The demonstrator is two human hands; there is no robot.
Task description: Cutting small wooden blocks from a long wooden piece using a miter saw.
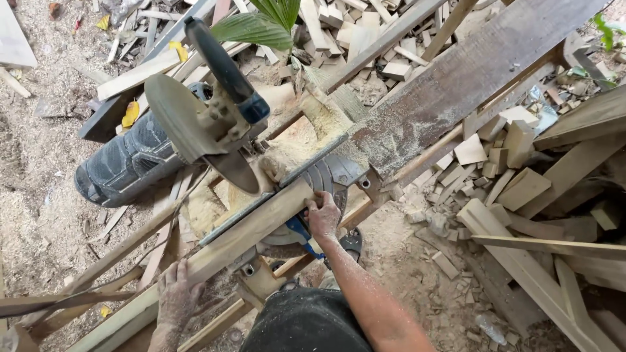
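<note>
Your left hand lies palm-down on the long pale wooden batten, fingers together and flat on its top face, pressing rather than gripping. The batten runs diagonally from lower left up to the saw table, under the raised blade.

Your right hand sits at the batten's upper end, fingers curled over its edge just beside the round grey metal saw table; thumb side is hidden, so can't tell whether it's a full clamp.

The blue-and-grey mitre saw is tilted up, blade guard clear of the batten and well apart from both hands.

A dusty dark wooden plank extends up-right from the table. Pale offcut blocks are heaped right, sawdust on the ground left.
</note>
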